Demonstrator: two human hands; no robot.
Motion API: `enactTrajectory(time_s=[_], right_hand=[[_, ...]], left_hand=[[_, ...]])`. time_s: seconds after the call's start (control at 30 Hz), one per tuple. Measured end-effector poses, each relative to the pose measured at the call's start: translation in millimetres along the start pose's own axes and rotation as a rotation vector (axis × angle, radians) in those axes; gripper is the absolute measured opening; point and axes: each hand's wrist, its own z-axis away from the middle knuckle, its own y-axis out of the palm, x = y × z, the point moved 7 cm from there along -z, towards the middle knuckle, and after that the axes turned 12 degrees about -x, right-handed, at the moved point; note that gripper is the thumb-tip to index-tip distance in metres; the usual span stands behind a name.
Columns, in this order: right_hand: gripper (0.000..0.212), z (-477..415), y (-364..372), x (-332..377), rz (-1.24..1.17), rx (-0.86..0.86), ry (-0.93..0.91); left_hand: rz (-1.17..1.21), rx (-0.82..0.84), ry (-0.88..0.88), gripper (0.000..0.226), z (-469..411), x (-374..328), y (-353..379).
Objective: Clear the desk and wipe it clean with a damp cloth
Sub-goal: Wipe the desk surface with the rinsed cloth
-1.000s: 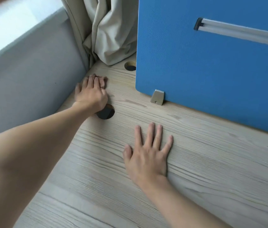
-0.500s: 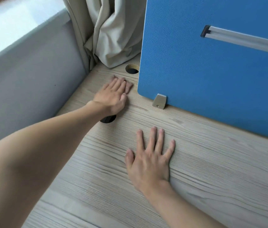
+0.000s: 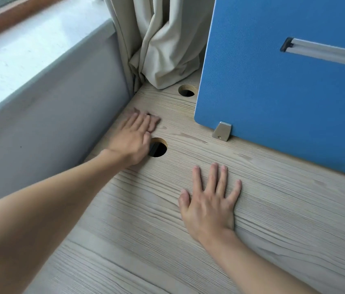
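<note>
Evidently the left hand lay flat, fingers straight, on the desk beside a cable hole (blurred; what lay beneath it was unclear), while the right hand rested nearby, fingers spread.

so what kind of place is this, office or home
Most likely an office workstation: a wood-grain desk with a round cable hole, a blue divider panel standing on it, and a beige curtain beside a window sill.

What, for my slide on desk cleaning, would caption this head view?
Blurred left hand flat on the desk beside a round hole; right hand spread flat nearby, blue divider behind.
</note>
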Motion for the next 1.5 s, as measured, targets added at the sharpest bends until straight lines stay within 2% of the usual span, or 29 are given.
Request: enactTrajectory(time_s=[0.1,0.27,0.47,0.5,0.63,0.83,0.97,1.03,1.13,1.23,1.33,1.5], right_hand=[[0.072,1.7,-1.2,1.6,0.012,0.008,-0.009],[0.075,0.7,1.2,0.8,0.025,0.036,-0.016],[0.075,0.7,-0.1,0.7,0.027,0.058,-0.001],[0.075,0.6,-0.1,0.8,0.029,0.062,-0.004],[0.075,0.8,0.2,0.7,0.027,0.058,-0.008],[0.074,-0.2,0.4,1.1,0.015,0.041,-0.005],[0.074,-0.1,0.2,0.9,0.004,0.04,-0.009],[0.074,0.4,1.3,0.6,0.007,0.044,-0.003],[0.075,-0.4,0.3,0.1,0.008,0.051,0.005],[0.076,-0.3,1.1,1.3,0.024,0.064,-0.008],[0.076,-0.7,2.4,0.5,0.035,0.066,-0.001],[0.078,0.2,2.3,1.9,0.043,0.066,0.002]], left_hand=[[0.053,0.027,0.09,0.058,13.3,0.1,1.9],[-0.014,-0.027,-0.17,0.061,3.9,19.4,1.4],[0.061,0.024,0.089,0.069,41.0,-3.3,5.6],[0.045,0.024,0.067,0.07,36.4,5.0,6.4],[0.014,-0.021,-0.202,0.063,18.1,33.3,3.6],[0.024,-0.01,-0.146,0.065,41.4,33.2,-1.4],[0.006,-0.034,-0.239,0.062,43.8,39.6,-3.4],[-0.012,-0.039,-0.16,0.063,52.6,22.4,-4.2],[0.014,0.003,0.049,0.069,78.6,-4.6,-0.1],[0.07,0.02,-0.015,0.072,74.7,-2.6,-0.2],[0.009,0.001,-0.114,0.075,73.1,-12.6,-2.5],[0.054,0.053,0.102,0.072,111.3,-61.2,-2.6]])
